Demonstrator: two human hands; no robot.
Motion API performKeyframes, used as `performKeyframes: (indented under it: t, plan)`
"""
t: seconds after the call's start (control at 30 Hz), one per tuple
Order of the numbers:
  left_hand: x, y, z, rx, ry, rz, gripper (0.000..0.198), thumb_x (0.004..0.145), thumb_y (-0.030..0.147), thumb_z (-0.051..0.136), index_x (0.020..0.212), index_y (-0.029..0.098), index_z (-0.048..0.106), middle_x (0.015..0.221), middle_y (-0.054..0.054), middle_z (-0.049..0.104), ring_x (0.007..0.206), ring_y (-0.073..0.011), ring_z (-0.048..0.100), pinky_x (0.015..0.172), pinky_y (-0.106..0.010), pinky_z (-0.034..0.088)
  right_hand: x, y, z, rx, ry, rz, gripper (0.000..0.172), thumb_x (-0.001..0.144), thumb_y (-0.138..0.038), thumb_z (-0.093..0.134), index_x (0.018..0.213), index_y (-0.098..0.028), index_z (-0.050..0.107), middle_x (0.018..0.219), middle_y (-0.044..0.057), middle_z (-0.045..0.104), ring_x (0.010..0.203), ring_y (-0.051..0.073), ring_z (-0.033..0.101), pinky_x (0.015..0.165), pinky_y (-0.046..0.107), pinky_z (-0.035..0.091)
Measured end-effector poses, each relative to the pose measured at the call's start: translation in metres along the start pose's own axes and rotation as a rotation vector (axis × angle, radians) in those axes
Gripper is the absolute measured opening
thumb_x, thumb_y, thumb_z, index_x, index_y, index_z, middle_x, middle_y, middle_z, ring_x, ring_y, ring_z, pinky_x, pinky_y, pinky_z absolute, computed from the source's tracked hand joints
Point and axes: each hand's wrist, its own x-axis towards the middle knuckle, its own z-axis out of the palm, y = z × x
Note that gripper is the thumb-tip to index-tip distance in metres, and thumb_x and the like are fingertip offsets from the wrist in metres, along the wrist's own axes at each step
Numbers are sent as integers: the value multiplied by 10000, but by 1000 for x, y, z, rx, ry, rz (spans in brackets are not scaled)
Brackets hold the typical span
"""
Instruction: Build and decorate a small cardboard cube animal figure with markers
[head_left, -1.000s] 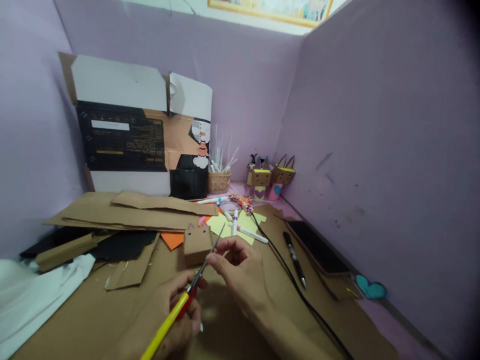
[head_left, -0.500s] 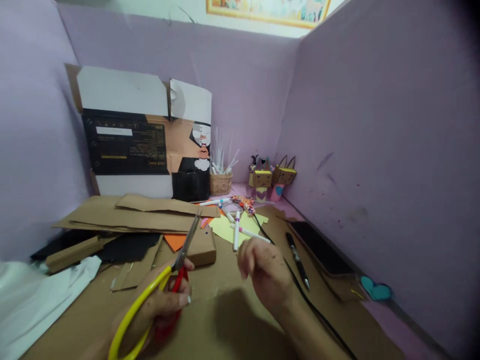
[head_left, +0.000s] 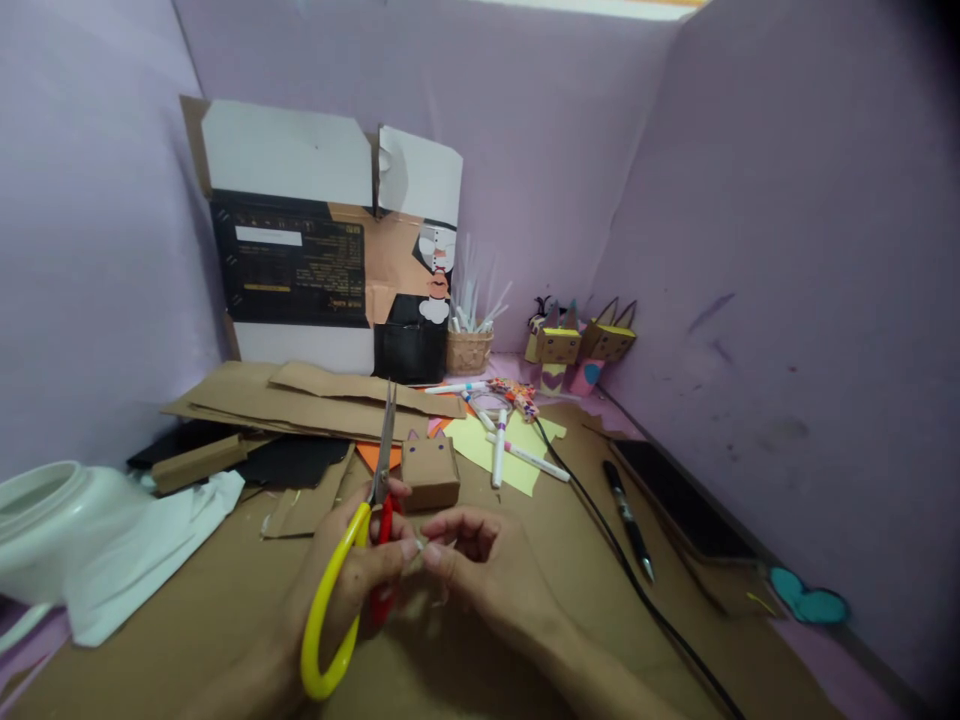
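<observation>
My left hand [head_left: 341, 575] is closed around a pair of scissors [head_left: 331, 620] with one yellow and one red handle, blades pointing up and away. Between the thumb and fingers of that hand is a small pale bit [head_left: 420, 546], too small to name. My right hand [head_left: 491, 570] meets it there, thumb and fingertips pinched together at the same pale bit. Just beyond my hands sits a small cardboard box [head_left: 431, 478] with two dark dots and two pointed ears on it.
Cardboard strips [head_left: 300, 400] lie at the back left, near a white jar [head_left: 67, 510]. Markers [head_left: 499, 450] rest on yellow paper [head_left: 525, 475]. A black cable [head_left: 600, 530], a pen [head_left: 628, 520] and a phone [head_left: 682, 500] lie to the right. Behind stands a basket of white sticks [head_left: 470, 352].
My right hand has moved left and down to meet the left fingertips. The view has tilted down and shifted left, bringing the white jar and the box's ears into sight.
</observation>
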Motion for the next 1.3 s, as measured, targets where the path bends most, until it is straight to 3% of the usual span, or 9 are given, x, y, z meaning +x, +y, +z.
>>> performKeyframes:
  t: [0.17, 0.3, 0.47, 0.6, 0.97, 1.03, 1.17, 1.3]
  plan:
    - [-1, -3, 1, 149, 58, 87, 397, 688, 269, 698, 1035, 199, 518, 644, 48, 550, 477, -76, 450, 440, -177, 364, -3, 5, 6, -130, 99, 46, 268, 600, -387, 704, 650, -126, 672, 519, 1, 566, 439, 81, 429, 426, 212, 312]
    - [-1, -2, 5, 214, 124, 122, 439, 638, 257, 714, 1021, 191, 508, 610, 56, 556, 450, -68, 436, 424, -176, 343, -3, 5, 6, -184, 115, 3, 221, 627, -350, 667, 622, -129, 661, 500, -8, 549, 448, 79, 417, 429, 209, 291]
    - [-3, 1, 14, 216, 196, 132, 417, 625, 277, 716, 983, 190, 521, 585, 57, 566, 421, -49, 398, 404, -170, 296, -1, -1, 6, -72, 93, 44, 191, 586, -320, 676, 569, -158, 575, 457, -43, 509, 405, 64, 406, 405, 196, 308]
    - [-4, 4, 15, 207, 169, 116, 421, 610, 257, 714, 973, 192, 509, 569, 62, 559, 436, -58, 417, 415, -174, 319, 0, -4, 4, 42, 37, 116, 242, 574, -357, 700, 593, -165, 554, 452, -56, 514, 368, 56, 412, 378, 183, 325]
    - [-4, 9, 15, 201, 168, 112, 450, 578, 241, 712, 980, 165, 523, 568, 54, 579, 416, -48, 405, 400, -167, 291, 1, -2, 4, 38, -8, 118, 294, 587, -372, 741, 603, -155, 542, 441, -72, 504, 360, 39, 418, 378, 162, 341]
    - [-5, 11, 15, 205, 184, 113, 429, 568, 236, 719, 949, 165, 536, 552, 56, 564, 413, -51, 407, 400, -169, 285, 1, -1, 4, 44, -30, 119, 299, 596, -380, 734, 627, -148, 549, 470, -66, 522, 363, 33, 429, 383, 157, 359]
    - [-2, 15, 11, 208, 237, 142, 411, 585, 234, 713, 947, 183, 524, 560, 60, 567, 388, -58, 400, 379, -180, 296, 2, 2, 3, 201, -81, 89, 364, 656, -440, 683, 858, -158, 569, 657, -30, 609, 399, 48, 495, 355, 153, 394]
    - [1, 19, 6, 253, 259, 164, 397, 590, 255, 708, 927, 186, 512, 572, 61, 559, 392, -65, 409, 375, -186, 311, 2, 4, 0, 373, -40, 103, 286, 700, -394, 642, 868, -214, 497, 545, -126, 436, 309, 8, 249, 259, 103, 278]
